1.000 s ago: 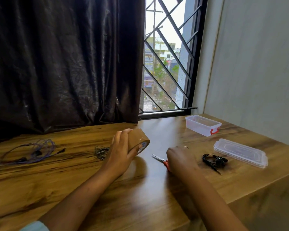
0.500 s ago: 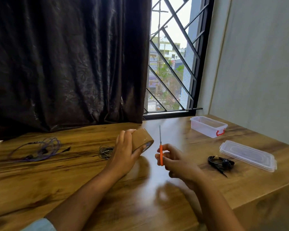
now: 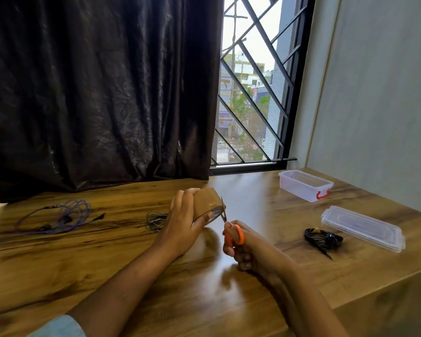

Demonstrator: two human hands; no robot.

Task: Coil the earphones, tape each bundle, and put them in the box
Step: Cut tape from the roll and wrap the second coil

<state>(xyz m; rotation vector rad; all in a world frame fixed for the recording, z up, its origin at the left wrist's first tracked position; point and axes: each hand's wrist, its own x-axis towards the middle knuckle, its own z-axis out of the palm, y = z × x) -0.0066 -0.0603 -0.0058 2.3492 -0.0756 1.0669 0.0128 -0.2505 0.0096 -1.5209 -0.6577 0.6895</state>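
brown tape roll (image 3: 206,203) sat clamped in the left hand (image 3: 182,222), fingers curled over its top & thumb under, just above the table (image 3: 107,259). right hand (image 3: 253,254) had its fingers wrapped round the orange handles of the scissors (image 3: 233,235), blade tips at the roll's near edge. looked like the step was cutting a strip: best to keep the roll steady, find the loose end w/o gouging the layers, cut a short piece. black earphones (image 3: 322,239) lay coiled beside the lid (image 3: 362,227); grey earphones (image 3: 156,221) & purple earphones (image 3: 58,215) lay further left, none in the open box (image 3: 304,188). vs half a sec earlier, the scissors had tipped from upright & apart from the roll to leaning onto it
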